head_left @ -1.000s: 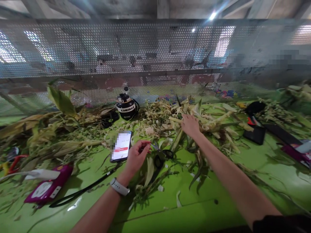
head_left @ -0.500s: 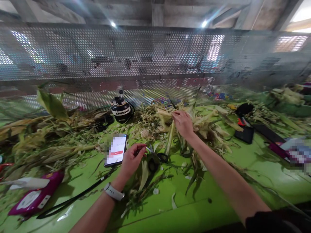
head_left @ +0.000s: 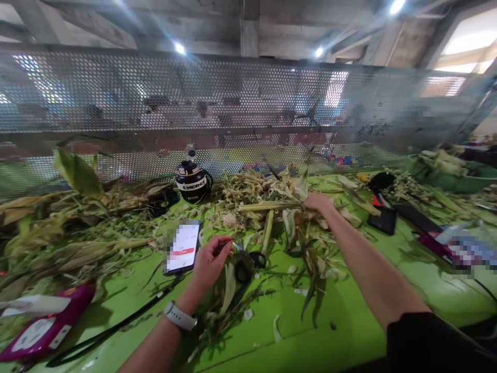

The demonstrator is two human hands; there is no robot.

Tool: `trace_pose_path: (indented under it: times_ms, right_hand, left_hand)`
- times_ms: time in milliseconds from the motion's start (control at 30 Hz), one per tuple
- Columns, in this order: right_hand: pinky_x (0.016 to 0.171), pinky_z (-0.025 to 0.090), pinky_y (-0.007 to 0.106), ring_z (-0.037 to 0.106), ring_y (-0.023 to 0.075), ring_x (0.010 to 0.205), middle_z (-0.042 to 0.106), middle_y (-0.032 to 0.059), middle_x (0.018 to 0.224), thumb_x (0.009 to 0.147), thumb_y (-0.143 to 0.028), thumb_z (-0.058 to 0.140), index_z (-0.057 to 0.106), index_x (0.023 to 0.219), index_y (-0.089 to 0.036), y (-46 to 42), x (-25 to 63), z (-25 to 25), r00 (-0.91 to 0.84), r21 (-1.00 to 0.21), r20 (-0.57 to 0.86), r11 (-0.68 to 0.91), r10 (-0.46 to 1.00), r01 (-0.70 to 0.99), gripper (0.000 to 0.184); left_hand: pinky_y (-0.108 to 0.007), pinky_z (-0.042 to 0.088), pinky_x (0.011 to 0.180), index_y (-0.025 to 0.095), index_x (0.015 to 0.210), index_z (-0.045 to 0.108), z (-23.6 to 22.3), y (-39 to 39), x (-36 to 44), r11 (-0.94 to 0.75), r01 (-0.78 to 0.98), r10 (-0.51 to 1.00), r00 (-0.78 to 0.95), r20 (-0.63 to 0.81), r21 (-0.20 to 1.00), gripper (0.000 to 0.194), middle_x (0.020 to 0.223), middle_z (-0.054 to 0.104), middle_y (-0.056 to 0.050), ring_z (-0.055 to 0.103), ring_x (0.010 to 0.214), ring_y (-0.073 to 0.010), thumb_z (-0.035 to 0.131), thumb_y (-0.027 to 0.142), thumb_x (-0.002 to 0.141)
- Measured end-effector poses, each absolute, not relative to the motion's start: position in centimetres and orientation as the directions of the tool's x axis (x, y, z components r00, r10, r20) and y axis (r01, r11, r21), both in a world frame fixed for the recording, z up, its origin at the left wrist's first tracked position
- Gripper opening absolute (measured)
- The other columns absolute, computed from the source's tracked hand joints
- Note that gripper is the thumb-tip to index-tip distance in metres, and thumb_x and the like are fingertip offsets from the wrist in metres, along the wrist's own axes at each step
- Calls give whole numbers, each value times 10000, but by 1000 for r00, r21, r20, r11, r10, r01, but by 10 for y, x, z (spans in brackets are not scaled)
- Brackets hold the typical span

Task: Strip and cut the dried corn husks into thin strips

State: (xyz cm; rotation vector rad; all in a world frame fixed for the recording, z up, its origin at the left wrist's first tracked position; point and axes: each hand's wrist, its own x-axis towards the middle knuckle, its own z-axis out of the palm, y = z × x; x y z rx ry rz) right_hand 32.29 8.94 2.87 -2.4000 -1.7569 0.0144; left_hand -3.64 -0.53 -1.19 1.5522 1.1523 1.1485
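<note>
My left hand (head_left: 212, 258), with a pale watch on the wrist, hovers over the green table with its fingers curled and thumb and forefinger pinched together. Whatever the pinch holds, if anything, is too small to make out. Right by those fingertips are the blades of black-handled scissors (head_left: 257, 259), lying open among leaf scraps. My right hand (head_left: 316, 201) reaches into a heap of corn husks (head_left: 289, 223); its fingers point down and are mostly hidden. Just left of it, a pale stalk (head_left: 264, 206) lies across the heap, and a pointed husk (head_left: 301, 185) sticks up behind.
A lit phone (head_left: 184, 246) lies left of my left hand, with a black strap below. Behind it stands a black "ENERGY" jar (head_left: 191, 181). Husks cover the far left. Purple tissue packs (head_left: 50, 324) lie at both sides. A perforated metal screen (head_left: 233, 103) closes the back; a green basin (head_left: 462, 173) stands far right.
My right hand has moved right and slightly lower, away from the pale husk piece it was touching. My left hand has stayed by the scissors. The view has shifted a little.
</note>
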Motion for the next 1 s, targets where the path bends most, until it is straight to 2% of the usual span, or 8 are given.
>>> trace_pose_path:
  times_ms: [100,200,400,467,533,733,900,1000]
  right_hand:
    - [680,445,322,648,282,763,685,152,710,670,-183,605,713,709,-116,94,331,30,389,-262,117,-349,914,900,133]
    - [644,425,285,626,248,747,659,102,668,750,-241,537,682,675,-132,97,339,45,468,-408,234,-351,852,843,196]
    - [581,436,261,581,171,678,610,34,709,891,-401,335,605,988,-141,103,349,100,591,-728,405,-146,697,670,387]
    - [580,464,282,587,168,668,614,30,726,879,-393,380,569,1048,-160,101,341,116,614,-921,377,206,694,332,345]
    - [611,493,312,607,175,694,630,33,739,864,-379,425,563,1030,-185,94,325,125,525,-923,335,386,782,15,291]
    - [716,524,349,648,183,797,685,49,811,896,-345,406,570,909,-202,59,233,105,123,-889,108,151,987,-432,218]
    - [688,528,362,662,214,750,702,65,789,852,-409,488,592,946,-196,28,139,44,-123,-895,-71,-118,990,-431,255]
    - [708,517,387,660,243,782,705,95,809,843,-509,440,620,977,-169,26,115,16,-190,-989,-4,-32,982,-144,408]
  left_hand:
    - [-306,512,621,151,885,625,-14,-4,-38,-206,201,972,150,178,958,329,724,669,-36,626,621,-165,608,431,712]
    - [-304,508,618,149,884,616,-15,-3,-39,-206,215,972,159,173,955,326,713,668,-37,624,612,-163,593,429,718]
    - [-294,502,620,152,882,608,-12,-5,-36,-212,207,970,163,180,955,299,716,662,-29,617,601,-152,588,404,722]
    - [-295,500,624,153,882,611,-12,-5,-36,-211,208,970,163,179,955,295,706,659,-24,616,599,-152,591,400,722]
    - [-295,498,624,155,879,614,-13,-4,-36,-209,200,971,162,178,957,300,707,659,-24,617,606,-156,602,405,715]
    - [-274,479,623,148,910,612,-8,-9,-34,-161,77,972,188,144,984,371,745,660,-37,603,644,-150,632,460,710]
    - [-249,473,637,169,992,610,1,-21,-27,-67,-102,942,322,97,993,443,862,671,-56,616,781,-170,692,464,671]
    - [-198,422,537,160,838,624,-3,-18,-26,-20,-130,973,226,50,991,370,689,616,6,546,599,-99,734,441,626]
